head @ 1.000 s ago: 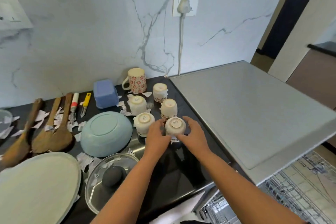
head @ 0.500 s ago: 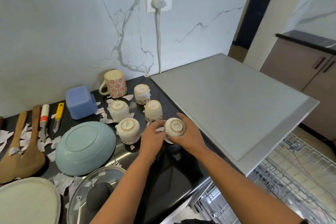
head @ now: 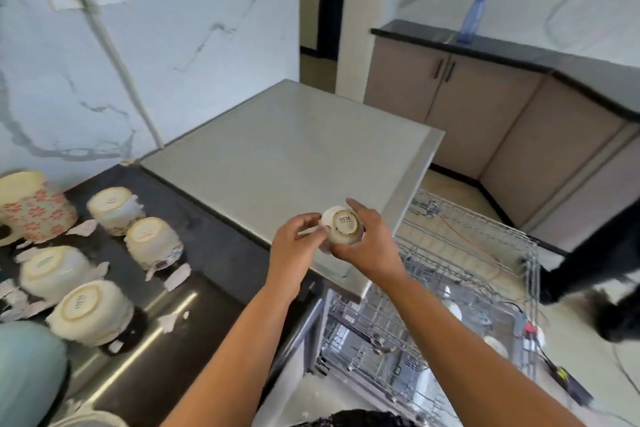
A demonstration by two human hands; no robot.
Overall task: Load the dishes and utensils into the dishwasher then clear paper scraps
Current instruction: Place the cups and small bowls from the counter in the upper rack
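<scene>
A small white cup [head: 341,225], upside down with its base ring up, is held in the air over the corner of the grey dishwasher top [head: 294,156]. My right hand [head: 367,243] grips it from the right and below. My left hand [head: 294,246] pinches its left side. Below and to the right the wire dishwasher rack [head: 450,274] is pulled out. Several more upturned white cups [head: 90,317] and a flowered mug [head: 33,208] stand on the black counter at the left, with paper scraps [head: 176,276] among them.
A light blue bowl [head: 24,367] lies at the lower left edge. A plug and white cord [head: 114,55] run down the marble wall. Beige cabinets [head: 485,104] with a blue bottle [head: 471,17] stand beyond. A person's dark-clad leg [head: 602,263] stands right of the rack.
The cup has been lifted off the counter and carried right, over the dishwasher top's corner. Both hands moved with it, and my view swung right toward the open rack.
</scene>
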